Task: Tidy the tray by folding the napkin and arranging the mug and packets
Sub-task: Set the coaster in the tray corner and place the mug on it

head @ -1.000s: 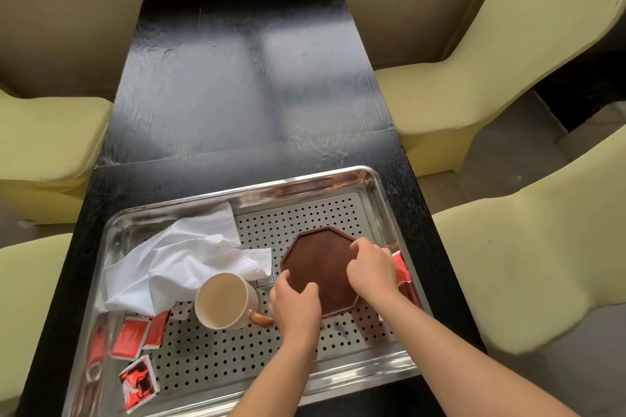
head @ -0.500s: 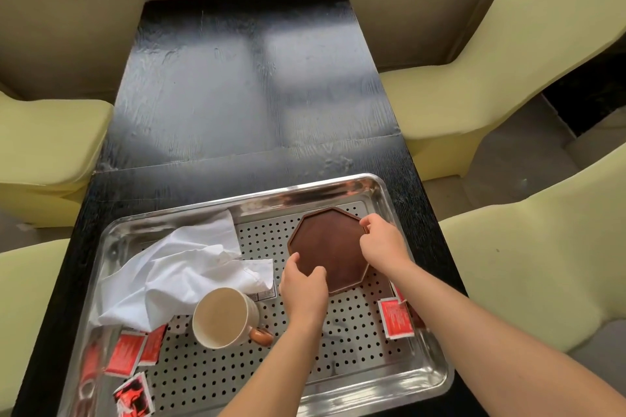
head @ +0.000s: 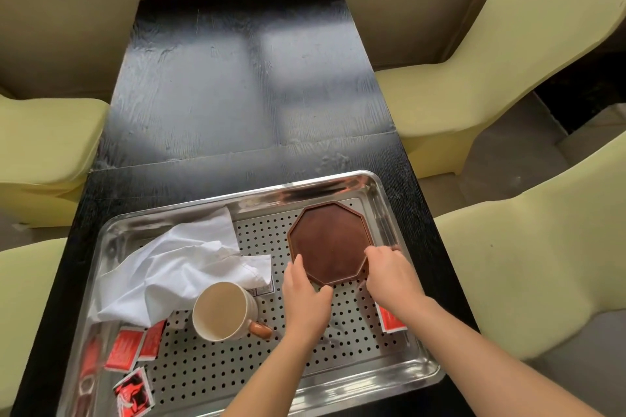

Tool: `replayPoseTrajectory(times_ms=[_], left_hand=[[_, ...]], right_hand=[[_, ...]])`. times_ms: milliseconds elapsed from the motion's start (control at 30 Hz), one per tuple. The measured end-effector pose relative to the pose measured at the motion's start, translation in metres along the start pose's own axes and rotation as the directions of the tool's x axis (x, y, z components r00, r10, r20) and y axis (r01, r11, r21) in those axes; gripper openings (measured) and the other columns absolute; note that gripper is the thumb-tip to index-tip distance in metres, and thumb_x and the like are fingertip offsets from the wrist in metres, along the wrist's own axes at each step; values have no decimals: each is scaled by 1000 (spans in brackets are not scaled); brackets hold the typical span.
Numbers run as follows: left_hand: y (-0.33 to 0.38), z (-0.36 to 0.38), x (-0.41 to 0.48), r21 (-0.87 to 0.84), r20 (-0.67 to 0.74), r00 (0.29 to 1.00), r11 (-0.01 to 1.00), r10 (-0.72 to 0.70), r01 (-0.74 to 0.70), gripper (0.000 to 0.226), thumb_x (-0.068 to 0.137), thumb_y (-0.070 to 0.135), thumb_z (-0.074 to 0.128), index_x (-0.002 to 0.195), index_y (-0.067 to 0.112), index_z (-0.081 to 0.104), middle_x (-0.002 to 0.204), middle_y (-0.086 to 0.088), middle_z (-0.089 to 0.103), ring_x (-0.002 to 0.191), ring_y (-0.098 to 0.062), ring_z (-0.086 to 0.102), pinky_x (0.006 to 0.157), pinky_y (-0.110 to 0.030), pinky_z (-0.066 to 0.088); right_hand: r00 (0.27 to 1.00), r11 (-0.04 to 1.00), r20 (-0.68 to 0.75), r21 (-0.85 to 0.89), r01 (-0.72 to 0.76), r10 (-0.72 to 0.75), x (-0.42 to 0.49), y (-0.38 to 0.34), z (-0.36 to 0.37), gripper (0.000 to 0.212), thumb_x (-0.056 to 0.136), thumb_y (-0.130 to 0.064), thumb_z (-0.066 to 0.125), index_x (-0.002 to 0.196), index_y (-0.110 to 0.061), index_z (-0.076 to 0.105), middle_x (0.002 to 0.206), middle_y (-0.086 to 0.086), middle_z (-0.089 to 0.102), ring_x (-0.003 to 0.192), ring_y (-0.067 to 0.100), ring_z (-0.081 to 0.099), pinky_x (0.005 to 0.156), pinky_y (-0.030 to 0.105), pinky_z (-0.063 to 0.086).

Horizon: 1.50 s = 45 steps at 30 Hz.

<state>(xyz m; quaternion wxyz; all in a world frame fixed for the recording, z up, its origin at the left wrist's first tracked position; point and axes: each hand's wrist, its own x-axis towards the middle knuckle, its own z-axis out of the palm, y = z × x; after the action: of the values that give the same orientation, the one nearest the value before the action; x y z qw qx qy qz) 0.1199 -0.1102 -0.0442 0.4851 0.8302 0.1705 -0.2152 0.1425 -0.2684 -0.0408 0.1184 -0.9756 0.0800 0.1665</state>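
Note:
A steel perforated tray (head: 342, 379) lies on the black table. A crumpled white napkin (head: 183, 264) covers its left part. Just in front of the napkin, a beige mug (head: 222, 311) with an orange-brown handle appears tipped, its mouth toward me. Red packets (head: 123, 349) lie at the near left, with a black-and-red packet (head: 133, 391) below them. One more red packet (head: 389, 320) shows under my right wrist. A brown octagonal coaster (head: 330, 240) sits in the tray's far right corner. My left hand (head: 305, 294) grips its near-left edge and my right hand (head: 389, 274) grips its right edge.
The black table (head: 244, 88) stretches away beyond the tray. Pale yellow-green chairs stand on both sides, with one at the right (head: 508, 54) and one at the left (head: 40, 145) close to the table edges. The tray's near rim reaches the table's front edge.
Both hands have slid the brown coaster away from me into the tray's far right corner. That uncovered a red packet on the right side. Napkin, mug and left packets have not moved.

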Motion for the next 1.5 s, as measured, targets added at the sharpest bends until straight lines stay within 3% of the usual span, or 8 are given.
replayPoseTrajectory(times_ms=[133, 267, 533, 700, 900, 1033, 1200, 1500], left_hand=[[-16, 1, -13, 158, 46, 998, 987, 33, -40, 82, 87, 13, 54, 157, 18, 11, 165, -4, 9, 151, -20, 5, 123, -39, 11], [-31, 2, -25, 341, 136, 987, 932, 84, -126, 78, 89, 16, 54, 157, 17, 15, 165, -5, 8, 152, -21, 1, 124, -39, 9], [-51, -11, -46, 466, 247, 962, 856, 119, -226, 68, 90, 22, 52, 153, 20, 28, 161, -2, 18, 150, -18, 11, 121, -37, 22], [-83, -40, -67, 549, 301, 942, 781, 147, -298, 47, 96, 34, 44, 142, 23, 41, 151, 0, 30, 137, -19, 34, 109, -35, 38], [-120, -75, -88, 600, 228, 965, 762, 132, -246, 44, 98, 44, 42, 139, 29, 46, 158, -4, 29, 144, -20, 29, 117, -39, 31], [-137, -93, -93, 700, 138, 981, 687, 136, -194, 46, 98, 47, 38, 140, 32, 46, 157, 2, 30, 146, -19, 23, 119, -47, 25], [-150, -106, -97, 755, 38, 995, 650, 90, -87, 42, 96, 51, 37, 134, 34, 48, 152, 1, 32, 145, -21, 20, 112, -55, 28], [-155, -107, -94, 741, 3, 997, 669, 74, -51, 46, 94, 51, 39, 136, 33, 43, 151, 1, 28, 143, -21, 19, 109, -56, 31]], right_hand=[[999, 990, -12, 136, -47, 49, -27, 0, 16, 25, 90, -9, 60, 112, -20, 62, 107, -2, 63, 104, 21, 55, 91, 36, 53], [1000, 986, -26, 166, 11, -7, -53, -2, 31, 16, 90, -12, 60, 100, -25, 60, 99, -9, 58, 101, 14, 54, 89, 27, 49], [998, 952, -44, 300, 64, -53, -67, -9, 17, 32, 97, -17, 55, 129, -21, 60, 123, -6, 63, 115, 11, 55, 99, 28, 47], [985, 858, 16, 495, 140, -171, -75, -50, 2, 29, 93, -35, 63, 119, -23, 67, 107, -12, 68, 92, -1, 61, 86, 21, 51], [965, 858, 102, 487, 164, -243, -97, -101, 11, 60, 74, -71, 64, 114, -25, 67, 106, -12, 66, 92, 3, 61, 78, 23, 49], [973, 895, 75, 411, 171, -220, -101, -123, 24, 47, 83, -59, 66, 114, -24, 65, 107, -8, 66, 98, 9, 60, 82, 28, 50], [976, 910, 56, 375, 177, -212, -101, -141, 36, 18, 90, -45, 64, 89, -27, 62, 91, -10, 61, 84, 9, 54, 66, 22, 38], [982, 903, 1, 393, 172, -187, -105, -129, 38, 25, 91, -40, 64, 75, -21, 62, 79, -7, 58, 76, 11, 54, 62, 25, 37]])
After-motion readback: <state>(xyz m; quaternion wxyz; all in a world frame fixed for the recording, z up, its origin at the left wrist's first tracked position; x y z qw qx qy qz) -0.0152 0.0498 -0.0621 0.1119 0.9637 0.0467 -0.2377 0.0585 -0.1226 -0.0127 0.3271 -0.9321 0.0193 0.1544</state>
